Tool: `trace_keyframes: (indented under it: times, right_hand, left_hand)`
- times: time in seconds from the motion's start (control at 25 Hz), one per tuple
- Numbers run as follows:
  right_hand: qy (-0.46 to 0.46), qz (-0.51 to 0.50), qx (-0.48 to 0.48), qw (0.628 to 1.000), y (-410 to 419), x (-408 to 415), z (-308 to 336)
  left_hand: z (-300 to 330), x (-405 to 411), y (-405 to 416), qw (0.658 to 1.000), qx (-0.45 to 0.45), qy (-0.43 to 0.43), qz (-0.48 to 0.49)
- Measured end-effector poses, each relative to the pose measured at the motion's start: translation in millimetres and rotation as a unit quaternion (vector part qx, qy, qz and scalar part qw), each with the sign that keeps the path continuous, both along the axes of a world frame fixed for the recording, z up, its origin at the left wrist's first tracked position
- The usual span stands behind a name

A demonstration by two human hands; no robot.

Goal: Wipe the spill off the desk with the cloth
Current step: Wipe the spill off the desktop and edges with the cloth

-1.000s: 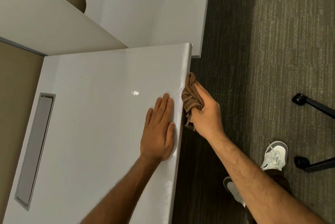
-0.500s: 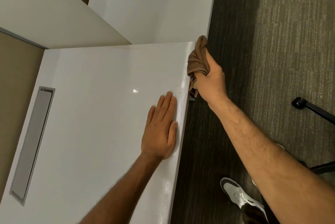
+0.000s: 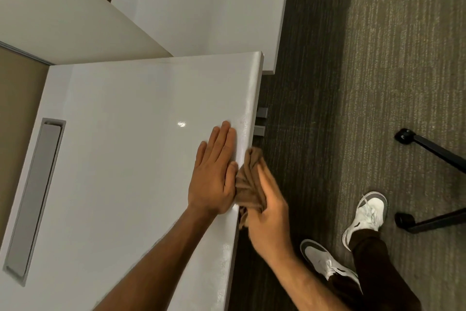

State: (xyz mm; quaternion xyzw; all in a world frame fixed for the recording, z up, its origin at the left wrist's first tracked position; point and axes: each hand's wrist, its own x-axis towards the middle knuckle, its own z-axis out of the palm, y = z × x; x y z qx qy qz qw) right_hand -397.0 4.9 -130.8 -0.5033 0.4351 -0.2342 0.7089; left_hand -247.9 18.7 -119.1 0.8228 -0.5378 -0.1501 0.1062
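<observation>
Cloth [image 3: 249, 182] back down desk [image 3: 126, 159] edge from far corner, bunched in right hand [image 3: 268, 220]; left hand [image 3: 214, 172] flat, bracing. Edge pass looks underway.

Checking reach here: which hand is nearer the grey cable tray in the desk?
Left. The left hand lies flat on the desk, right of the tray; the right hand is beyond the desk's edge.
</observation>
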Motion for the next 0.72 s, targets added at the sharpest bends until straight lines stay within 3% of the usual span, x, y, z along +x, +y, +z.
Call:
trace_keyframes:
  times: [0.16,0.32,0.72]
  right_hand:
    - [0.047,0.045,-0.021,0.998,66.7,-20.8,-1.7]
    - [0.058,0.062,-0.059,0.995,72.1,-19.5,-6.2]
    - [0.037,0.000,-0.076,0.996,-57.9,41.3,-23.0]
  left_hand:
    - [0.6,0.0,0.4,1.000,-0.003,-0.002,0.002]
    - [1.1,-1.6,0.3,1.000,-0.004,-0.002,0.005]
    - [-1.6,-0.4,1.5,1.000,-0.002,-0.008,0.001]
